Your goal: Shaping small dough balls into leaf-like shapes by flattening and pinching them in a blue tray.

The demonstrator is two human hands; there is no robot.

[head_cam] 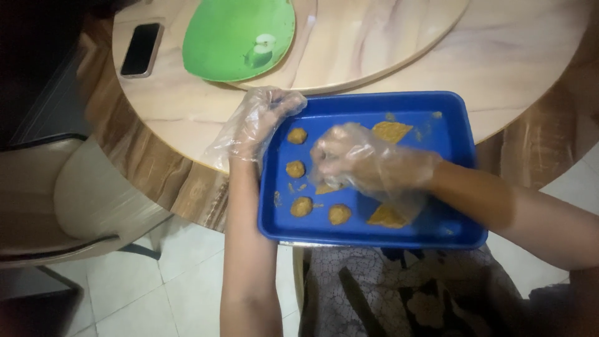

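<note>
Gripping the upper left corner of the blue tray (449, 125), the left hand (265, 118) sits curled inside a loose clear plastic glove, fingers folded over the rim. Over to the right hand (359, 163), gloved the same way, hovering low over the middle of the tray with its fingertips bunched together, pinching at a flat piece of brown dough (326, 187) right beneath them; how firmly it holds the piece I cannot tell. Four small round dough balls (301, 206) sit in a loose column down the tray's left side, apart from one another. Two flat triangular dough pieces (392, 131) lie further right, one near the far rim, one near the close rim. The tray rests on the edge of the round marble-look worktop (518, 56), overhanging toward the person's lap. Beyond it, a green plate (218, 43) and a dark phone (141, 48) lie well apart from the tray.
</note>
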